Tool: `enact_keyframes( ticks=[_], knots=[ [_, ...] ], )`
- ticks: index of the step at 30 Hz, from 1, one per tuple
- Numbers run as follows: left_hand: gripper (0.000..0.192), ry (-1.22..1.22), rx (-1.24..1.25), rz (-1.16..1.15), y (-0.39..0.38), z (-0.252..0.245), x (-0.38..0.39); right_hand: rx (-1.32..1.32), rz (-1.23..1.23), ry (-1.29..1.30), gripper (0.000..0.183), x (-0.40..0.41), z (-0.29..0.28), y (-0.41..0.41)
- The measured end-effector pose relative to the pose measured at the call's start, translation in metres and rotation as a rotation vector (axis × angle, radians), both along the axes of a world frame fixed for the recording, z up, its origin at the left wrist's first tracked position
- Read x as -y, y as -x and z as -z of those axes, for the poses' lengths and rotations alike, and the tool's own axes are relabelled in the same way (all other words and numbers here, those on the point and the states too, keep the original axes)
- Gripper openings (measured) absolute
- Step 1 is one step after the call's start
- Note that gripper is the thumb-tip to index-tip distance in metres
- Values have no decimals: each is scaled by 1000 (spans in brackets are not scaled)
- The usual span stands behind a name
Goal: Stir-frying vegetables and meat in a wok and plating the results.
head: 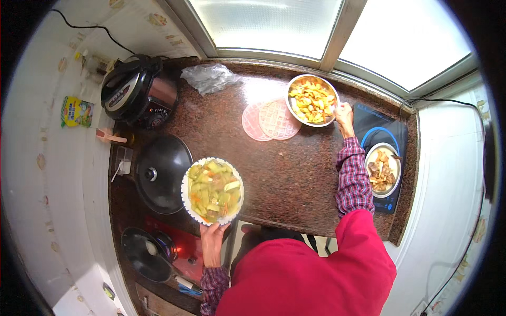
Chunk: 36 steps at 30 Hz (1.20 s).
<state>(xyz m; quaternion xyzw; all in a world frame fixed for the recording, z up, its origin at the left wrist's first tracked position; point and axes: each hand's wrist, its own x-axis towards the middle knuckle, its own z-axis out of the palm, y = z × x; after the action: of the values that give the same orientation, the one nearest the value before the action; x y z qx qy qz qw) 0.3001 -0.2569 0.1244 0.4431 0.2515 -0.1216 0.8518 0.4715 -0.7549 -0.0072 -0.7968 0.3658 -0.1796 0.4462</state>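
My left hand (212, 239) grips the near rim of a white bowl with a blue-patterned edge (184, 197), held at the counter's front. Cooked green vegetable pieces with bits of orange (213, 189) fill it. At the far side, my right hand (344, 118) holds the right rim of a stainless steel bowl (287, 103). Yellow and orange sliced food (311, 98) lies in this second bowl. Just left of it, two overlapping pink round mats (278, 118) rest on the granite counter (288, 177). Whether the steel bowl touches the counter or a mat, I cannot tell.
A black induction cooktop (381, 114) at right bears a dish of meat pieces (369, 158). Leftward stand an electric pressure cooker (164, 94), a large black lid (166, 189) and a wok (138, 260) beside a lit gas burner (168, 245). A clear plastic bag (209, 77) lies at the back.
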Motion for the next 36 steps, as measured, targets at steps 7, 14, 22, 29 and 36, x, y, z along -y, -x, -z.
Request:
enact_keyframes(
  ticks=[7, 14, 22, 29, 36],
  knots=[
    [66, 17, 4, 102, -37, 20, 19, 2, 154, 34, 17, 3, -8, 34],
    [66, 63, 10, 141, -56, 15, 50, 22, 246, 15, 19, 15, 28, 36],
    [69, 53, -31, 153, -59, 10, 48, 91, 22, -107, 16, -8, -11, 39],
    [65, 36, -47, 89, -46, 19, 30, 91, -168, -132, 18, -98, -11, 7],
    [68, 13, -61, 35, -31, 21, 15, 38, -132, -260, 16, -128, 11, -9]
  ],
)
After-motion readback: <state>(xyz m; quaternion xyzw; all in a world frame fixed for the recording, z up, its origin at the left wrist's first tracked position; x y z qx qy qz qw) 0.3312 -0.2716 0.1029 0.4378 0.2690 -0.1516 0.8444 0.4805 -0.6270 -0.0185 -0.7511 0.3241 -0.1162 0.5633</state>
